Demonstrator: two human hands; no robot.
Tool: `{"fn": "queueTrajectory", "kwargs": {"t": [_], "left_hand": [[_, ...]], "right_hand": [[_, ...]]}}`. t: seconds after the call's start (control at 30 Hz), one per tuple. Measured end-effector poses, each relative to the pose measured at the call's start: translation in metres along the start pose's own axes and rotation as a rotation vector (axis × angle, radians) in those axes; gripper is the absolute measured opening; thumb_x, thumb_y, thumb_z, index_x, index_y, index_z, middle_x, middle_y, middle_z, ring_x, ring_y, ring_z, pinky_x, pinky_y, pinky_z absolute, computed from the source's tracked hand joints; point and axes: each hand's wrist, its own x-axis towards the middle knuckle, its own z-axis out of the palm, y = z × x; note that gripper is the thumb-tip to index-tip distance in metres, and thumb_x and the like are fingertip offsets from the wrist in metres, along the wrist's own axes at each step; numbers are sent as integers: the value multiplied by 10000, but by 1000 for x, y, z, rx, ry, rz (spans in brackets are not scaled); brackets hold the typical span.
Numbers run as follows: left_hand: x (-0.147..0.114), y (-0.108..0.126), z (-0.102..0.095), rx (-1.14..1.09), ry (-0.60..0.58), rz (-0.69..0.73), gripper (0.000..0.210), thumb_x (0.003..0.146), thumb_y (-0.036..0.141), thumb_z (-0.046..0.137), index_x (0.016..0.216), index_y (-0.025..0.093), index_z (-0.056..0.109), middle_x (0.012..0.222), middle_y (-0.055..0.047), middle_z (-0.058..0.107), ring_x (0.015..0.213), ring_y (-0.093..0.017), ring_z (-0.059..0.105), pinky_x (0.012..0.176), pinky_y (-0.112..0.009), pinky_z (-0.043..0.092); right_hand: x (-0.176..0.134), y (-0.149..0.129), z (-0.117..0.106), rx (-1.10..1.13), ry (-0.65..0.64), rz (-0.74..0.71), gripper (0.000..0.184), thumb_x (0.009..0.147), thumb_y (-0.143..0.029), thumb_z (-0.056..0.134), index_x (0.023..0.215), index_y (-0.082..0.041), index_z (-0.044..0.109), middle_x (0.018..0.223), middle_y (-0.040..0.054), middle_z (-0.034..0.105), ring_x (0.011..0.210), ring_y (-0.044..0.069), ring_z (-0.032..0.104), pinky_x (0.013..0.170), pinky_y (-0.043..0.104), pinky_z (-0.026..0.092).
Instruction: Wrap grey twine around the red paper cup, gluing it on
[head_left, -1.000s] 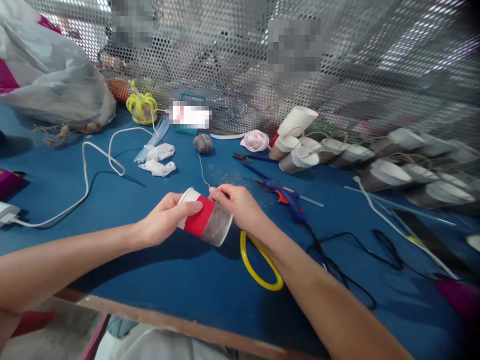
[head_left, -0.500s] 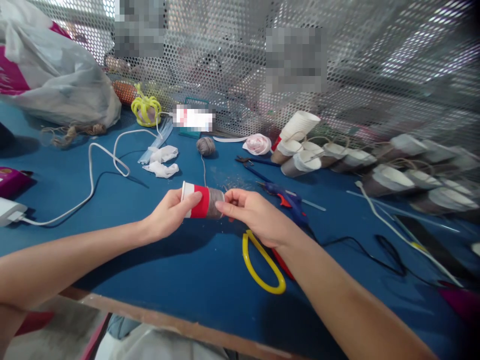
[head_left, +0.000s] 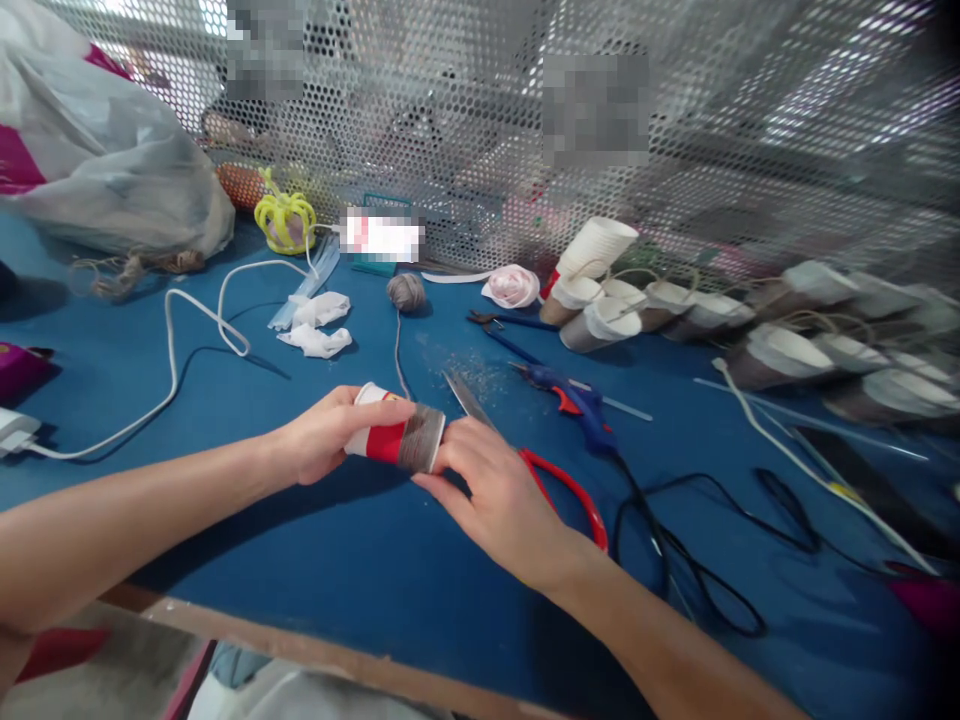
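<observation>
A red and white paper cup [head_left: 384,442] lies sideways between my hands, grey yarn wound round the part towards its right end. My left hand [head_left: 330,432] grips the white end, thumb along the upper side. At the other end my right hand [head_left: 480,490] holds the rim, with some fingers hidden inside or behind it. A strand runs from the cup back to a ball of grey yarn [head_left: 406,291] on the table. Partly under my right hand lies a pair of scissors [head_left: 574,490] with a red handle; the blades point away from me.
Right of the scissors lies a blue glue gun [head_left: 581,405] with a black cord, near pliers [head_left: 499,322]. Several yarn-wrapped cups [head_left: 604,325] stand at the back right. White cable [head_left: 174,350], crumpled white scraps [head_left: 319,340] and a plastic bag [head_left: 112,150] are left. Perforated metal mesh rises behind.
The cup has tilted, its right end lower and nearer me. My right hand has shifted down and rolled over the rim. More of the scissors' blades and red handle shows; the yellow handle is now covered.
</observation>
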Motion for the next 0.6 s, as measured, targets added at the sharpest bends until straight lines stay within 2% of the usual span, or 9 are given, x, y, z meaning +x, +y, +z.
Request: {"fn": "queueTrajectory", "kwargs": {"t": [0.1, 0.2, 0.27, 0.33, 0.4, 0.5, 0.57, 0.6], "left_hand": [[-1, -2, 1, 72, 38, 43, 230, 603, 309, 720, 652, 99, 642, 536, 22, 577, 488, -59, 470, 507, -174, 344], [-1, -2, 2, 114, 69, 68, 231, 590, 313, 721, 618, 100, 638, 519, 28, 570, 475, -59, 455, 502, -180, 338], [-1, -2, 3, 142, 84, 78, 234, 585, 320, 718, 620, 102, 641, 521, 27, 573, 474, -63, 453, 502, -183, 339], [-1, -3, 2, 185, 100, 89, 248, 596, 341, 705, 623, 104, 639, 513, 30, 563, 467, -61, 440, 492, -180, 329], [-1, -4, 0, 241, 107, 109, 269, 619, 369, 685, 615, 107, 626, 500, 37, 541, 460, -56, 418, 478, -173, 308], [-3, -5, -3, 322, 100, 170, 291, 646, 395, 657, 606, 111, 607, 507, 41, 524, 473, -53, 403, 480, -166, 301], [-4, -6, -4, 374, 85, 195, 301, 661, 403, 635, 592, 112, 600, 522, 33, 531, 489, -60, 407, 497, -170, 317], [-4, -6, -4, 405, 85, 207, 315, 666, 410, 624, 571, 112, 591, 514, 31, 523, 487, -63, 401, 497, -173, 319]], "right_hand": [[-1, 0, 2, -43, -21, -39, 95, 802, -230, 538, 729, -172, 550, 796, 73, 613, 781, 198, 505, 713, 356, 409], [-1, -1, 2, -19, -37, -50, 171, 804, -330, 536, 777, -167, 583, 822, 77, 629, 803, 208, 522, 728, 364, 411], [-1, -2, -1, 41, -45, -6, 185, 795, -355, 544, 788, -174, 585, 822, 64, 635, 787, 200, 539, 729, 350, 417], [1, -1, -9, 101, -8, 129, 147, 800, -332, 539, 766, -191, 567, 771, 37, 625, 723, 171, 554, 684, 303, 433], [2, 3, -25, 94, 102, 299, 102, 811, -287, 515, 756, -207, 546, 719, 16, 609, 661, 149, 557, 628, 268, 434], [4, 18, -59, -85, 298, 541, 129, 827, -294, 461, 812, -216, 562, 679, 18, 621, 633, 162, 567, 632, 284, 418], [2, 35, -81, -262, 313, 728, 239, 861, -327, 368, 849, -214, 578, 714, 45, 641, 656, 177, 579, 651, 302, 402], [1, 45, -89, -358, 245, 825, 269, 869, -322, 333, 850, -216, 580, 767, 61, 650, 694, 185, 586, 662, 310, 391]]}}
